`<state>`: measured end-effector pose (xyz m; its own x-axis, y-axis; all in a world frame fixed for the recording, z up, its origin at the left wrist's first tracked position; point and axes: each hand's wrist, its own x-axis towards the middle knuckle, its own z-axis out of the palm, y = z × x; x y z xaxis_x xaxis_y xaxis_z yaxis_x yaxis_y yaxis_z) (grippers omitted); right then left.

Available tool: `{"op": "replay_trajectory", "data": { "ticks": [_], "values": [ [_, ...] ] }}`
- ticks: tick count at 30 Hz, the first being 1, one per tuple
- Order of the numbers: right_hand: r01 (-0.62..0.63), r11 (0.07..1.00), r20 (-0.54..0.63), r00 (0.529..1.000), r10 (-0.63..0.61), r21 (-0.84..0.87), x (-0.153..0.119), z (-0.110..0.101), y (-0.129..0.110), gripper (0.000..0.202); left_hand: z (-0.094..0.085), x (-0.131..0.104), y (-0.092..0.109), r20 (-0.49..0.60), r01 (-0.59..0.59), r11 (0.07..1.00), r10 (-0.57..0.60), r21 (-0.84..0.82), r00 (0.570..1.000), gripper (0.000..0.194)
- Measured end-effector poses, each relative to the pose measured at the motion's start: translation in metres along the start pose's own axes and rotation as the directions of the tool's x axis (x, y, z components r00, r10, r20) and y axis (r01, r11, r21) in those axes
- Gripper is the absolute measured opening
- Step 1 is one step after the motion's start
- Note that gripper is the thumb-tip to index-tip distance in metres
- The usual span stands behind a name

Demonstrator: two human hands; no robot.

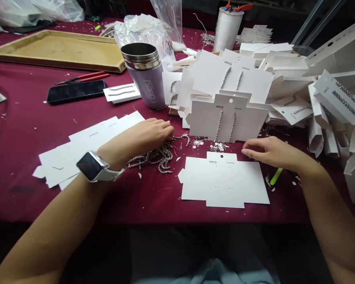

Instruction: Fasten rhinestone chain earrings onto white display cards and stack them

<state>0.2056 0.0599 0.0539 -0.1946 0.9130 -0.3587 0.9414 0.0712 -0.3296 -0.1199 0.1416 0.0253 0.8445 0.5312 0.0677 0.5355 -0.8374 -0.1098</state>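
My left hand, with a white smartwatch on the wrist, lies palm down on a heap of silver rhinestone chain earrings, fingertips among them. A blank white earring card lies flat on the maroon cloth in front of me. My right hand rests at that card's upper right corner, fingers curled and touching its edge. Behind the card stands a finished card with two chain earrings hung on it.
A pile of finished cards fills the right side. Blank cards lie at left. A lilac steel tumbler, a black phone, red pliers, a wooden tray, a white spool and a green stick are about.
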Motion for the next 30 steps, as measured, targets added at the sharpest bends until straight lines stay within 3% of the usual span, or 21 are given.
{"op": "replay_trajectory", "data": {
  "ticks": [4, 7, 9, 12, 16, 18, 21, 26, 30],
  "values": [
    [0.002, 1.0, -0.104, 0.995, -0.004, -0.018, 0.0, 0.0, 0.001, 0.031, -0.007, 0.001, 0.007, -0.09, 0.068, 0.993, -0.059, 0.1, 0.994, 0.027],
    [0.115, 0.992, -0.184, 0.977, -0.104, 0.051, -0.002, 0.002, -0.005, 0.03, -0.012, 0.003, 0.017, -0.291, 0.155, 0.987, -0.136, 0.042, 0.947, 0.027],
    [0.22, 0.965, -0.218, 0.958, -0.187, 0.141, -0.003, 0.005, -0.013, 0.03, -0.015, 0.005, 0.029, -0.445, 0.098, 0.991, -0.129, -0.092, 0.886, 0.023],
    [0.367, 0.864, -0.17, 0.93, -0.327, 0.345, -0.001, 0.016, -0.029, 0.03, -0.016, 0.01, 0.055, -0.585, -0.099, 0.961, -0.074, -0.258, 0.808, 0.012],
    [0.493, 0.695, -0.098, 0.845, -0.526, 0.523, 0.004, 0.036, -0.041, 0.025, -0.016, 0.021, 0.092, -0.593, -0.249, 0.895, -0.021, -0.37, 0.805, 0.01],
    [0.537, 0.619, -0.155, 0.813, -0.562, 0.573, 0.006, 0.043, -0.041, 0.023, -0.016, 0.029, 0.104, -0.591, -0.275, 0.881, -0.007, -0.385, 0.807, 0.014],
    [0.557, 0.54, -0.272, 0.811, -0.518, 0.631, 0.007, 0.047, -0.038, 0.028, -0.016, 0.042, 0.114, -0.604, -0.249, 0.862, -0.08, -0.441, 0.793, 0.016],
    [0.516, 0.506, -0.361, 0.853, -0.377, 0.691, 0.006, 0.043, -0.034, 0.035, -0.012, 0.059, 0.119, -0.637, -0.196, 0.84, -0.211, -0.506, 0.742, 0.016],
    [0.541, 0.578, -0.415, 0.84, -0.349, 0.611, 0.005, 0.045, -0.037, 0.034, -0.005, 0.057, 0.12, -0.641, -0.203, 0.819, -0.239, -0.537, 0.73, 0.016]
  ]
}}
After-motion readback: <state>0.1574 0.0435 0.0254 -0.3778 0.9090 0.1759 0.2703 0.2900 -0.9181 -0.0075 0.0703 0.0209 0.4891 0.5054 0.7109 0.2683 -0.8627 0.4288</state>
